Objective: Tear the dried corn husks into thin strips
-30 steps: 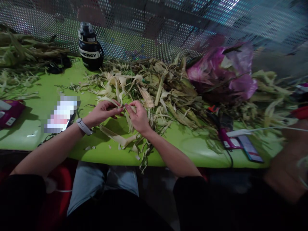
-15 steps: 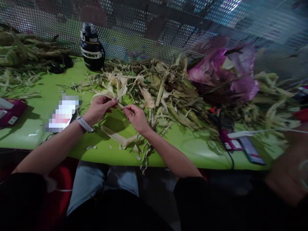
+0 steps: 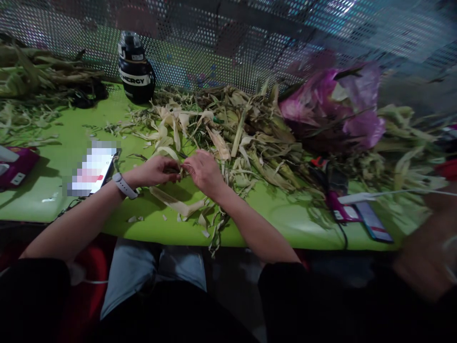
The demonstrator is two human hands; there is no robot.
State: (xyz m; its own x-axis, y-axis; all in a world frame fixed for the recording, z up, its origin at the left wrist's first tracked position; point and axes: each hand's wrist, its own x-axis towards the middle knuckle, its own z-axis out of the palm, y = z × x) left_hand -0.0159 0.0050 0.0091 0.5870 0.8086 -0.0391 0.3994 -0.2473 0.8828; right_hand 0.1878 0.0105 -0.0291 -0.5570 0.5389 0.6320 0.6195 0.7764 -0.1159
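Husks (image 3: 218,144) on green table (image 3: 282,216), perforated screen (image 3: 200,43)

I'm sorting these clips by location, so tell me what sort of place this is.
Probably a shared workspace, perhaps a small workshop: a long green table bears heaps of what look like dry corn husks, and another person's arm shows at the right edge.

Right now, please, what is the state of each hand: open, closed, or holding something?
Left hand: closed, pinching husk.
Right hand: curled at the same husk; whether it grips cannot be told.
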